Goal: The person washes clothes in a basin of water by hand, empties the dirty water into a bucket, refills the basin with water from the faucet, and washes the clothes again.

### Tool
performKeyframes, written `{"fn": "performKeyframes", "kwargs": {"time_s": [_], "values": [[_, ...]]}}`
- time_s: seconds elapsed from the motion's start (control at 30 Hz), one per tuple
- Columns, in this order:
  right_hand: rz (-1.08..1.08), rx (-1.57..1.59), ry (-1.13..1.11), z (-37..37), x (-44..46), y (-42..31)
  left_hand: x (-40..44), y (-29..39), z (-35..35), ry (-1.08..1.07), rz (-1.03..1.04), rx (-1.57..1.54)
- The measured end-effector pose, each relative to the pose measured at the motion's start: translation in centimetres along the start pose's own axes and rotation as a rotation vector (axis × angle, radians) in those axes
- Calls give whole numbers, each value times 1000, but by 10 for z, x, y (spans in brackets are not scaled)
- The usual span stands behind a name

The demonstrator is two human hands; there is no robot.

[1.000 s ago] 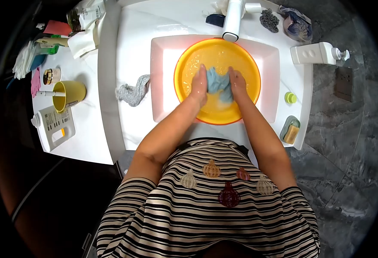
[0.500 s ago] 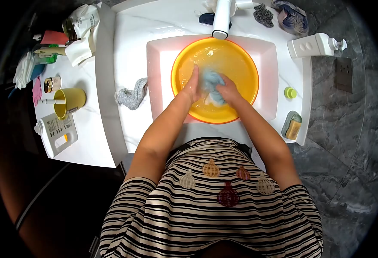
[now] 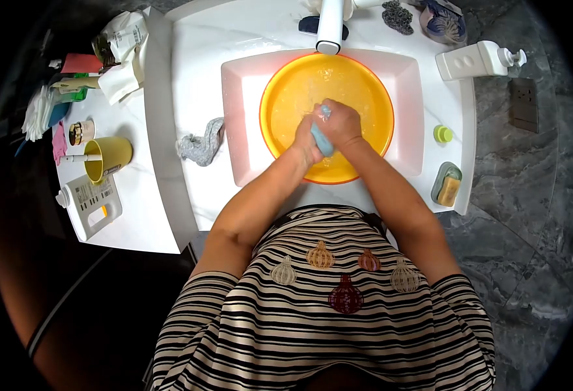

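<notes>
Over the yellow basin [image 3: 279, 107], both hands are closed round a light blue cloth [image 3: 323, 142], which is bunched up between them. My left hand [image 3: 306, 138] grips it from the left side. My right hand [image 3: 341, 122] wraps over its upper part, with a bit of blue showing near the thumb. Much of the cloth is hidden by the fingers, so its exact kind is unclear. Water with some bubbles lies in the basin, which sits in a white sink [image 3: 404, 156]. A twisted grey cloth [image 3: 203, 143] rests on the counter left of the sink.
A white faucet [image 3: 329, 29] hangs over the basin's far rim. On the right are a pump bottle [image 3: 472, 62], a green cap [image 3: 443, 134] and a soap bar [image 3: 449, 191] in a dish. The left-hand ledge holds a yellow cup [image 3: 112, 159] and a white jug [image 3: 91, 207].
My hands have come together and closed tightly on the blue cloth, squeezing it into a narrower bundle. Before, my left hand was open beside it and the cloth lay spread in the water.
</notes>
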State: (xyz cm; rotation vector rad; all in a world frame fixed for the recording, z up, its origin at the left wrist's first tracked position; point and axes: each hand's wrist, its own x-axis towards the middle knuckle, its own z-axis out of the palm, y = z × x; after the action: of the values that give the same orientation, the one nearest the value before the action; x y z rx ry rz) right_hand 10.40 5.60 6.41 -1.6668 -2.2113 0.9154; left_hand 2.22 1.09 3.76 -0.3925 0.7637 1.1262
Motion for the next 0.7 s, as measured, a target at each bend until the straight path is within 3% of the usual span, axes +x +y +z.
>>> {"fn": "performKeyframes", "kwargs": {"time_s": [0.07,0.17,0.23,0.27,0.3,0.33,0.37,0.4,0.47,0.5,0.57,0.6,0.67,0.7], "values": [[116,-46,-56,-7,15,17,0,-1,-3,33,50,70],[310,128,-193,-15,17,30,-3,16,-2,13,31,289],[234,154,-108,-19,17,28,-13,30,4,255,203,217],[177,185,-7,-20,12,28,-8,34,-11,263,197,216],[185,185,-4,-18,7,33,-6,42,-16,258,368,392],[8,76,123,-14,4,39,-3,47,-19,243,543,568],[-172,-34,248,-10,1,44,-5,46,-25,287,609,902],[-172,-33,251,-6,-4,47,-6,37,-30,286,610,904],[47,-373,-192,4,-16,52,1,19,-46,565,1045,1907],[48,-370,-192,7,-17,54,1,20,-48,565,1044,1910],[-115,-444,-420,10,-22,63,5,21,-50,486,778,2097],[-112,-446,-423,8,-21,71,7,22,-50,446,639,2177],[162,-136,-395,5,-2,83,14,30,-48,369,367,2317],[158,-136,-393,11,3,86,19,37,-49,373,371,2316]]}}
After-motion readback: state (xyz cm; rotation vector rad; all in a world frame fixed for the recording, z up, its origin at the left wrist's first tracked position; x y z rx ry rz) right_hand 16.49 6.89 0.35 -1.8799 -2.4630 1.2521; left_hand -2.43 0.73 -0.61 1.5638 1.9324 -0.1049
